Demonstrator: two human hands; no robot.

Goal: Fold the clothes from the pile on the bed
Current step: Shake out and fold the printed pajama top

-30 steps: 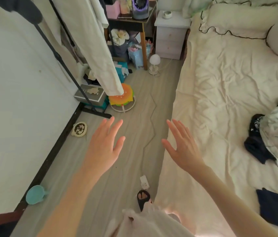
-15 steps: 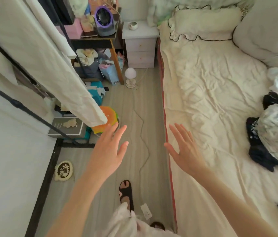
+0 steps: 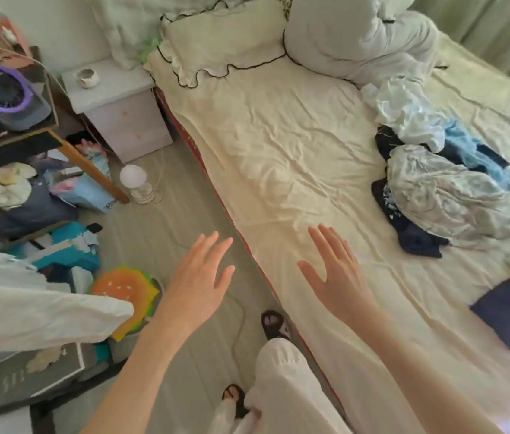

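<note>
lying heaped on the bed [image 3: 278, 145] to the right, well apart from the empty, flat-fingered left hand [image 3: 198, 283] and right hand [image 3: 336, 277], the pile [image 3: 444, 186] is judged light and limp — best pinched at an edge.

Creased matt cream cloth sheet on the bed [image 3: 278, 145], crumpled cloth pile [image 3: 444, 183] — pale printed fabric over dark navy, a slightly shiny white piece, soft blue cloth — smooth wood-grain floor [image 3: 184, 220], matt pale nightstand [image 3: 122, 120], ruffled cloth pillow [image 3: 225, 48]
</note>
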